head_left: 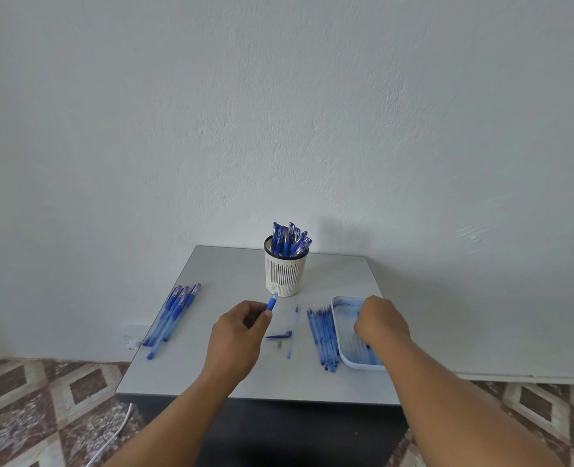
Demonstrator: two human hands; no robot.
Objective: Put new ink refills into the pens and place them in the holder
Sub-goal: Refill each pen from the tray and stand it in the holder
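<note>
Head view: two bare hands work over a small grey table (231, 264) against a white wall.

The left hand (236, 335) pinches a blue pen barrel (271, 304) pointing to 1 o'clock, at the slotted white pen holder (282, 274) full of blue pens. The right hand (381, 320), at 3 o'clock, reaches into a pale plastic tray (341, 326); its fingertips are hidden. Loose ink refills (324, 335) lie between tray and a blue cap (278, 336); unfilled pens (172, 315) lie at 9 o'clock.
</note>
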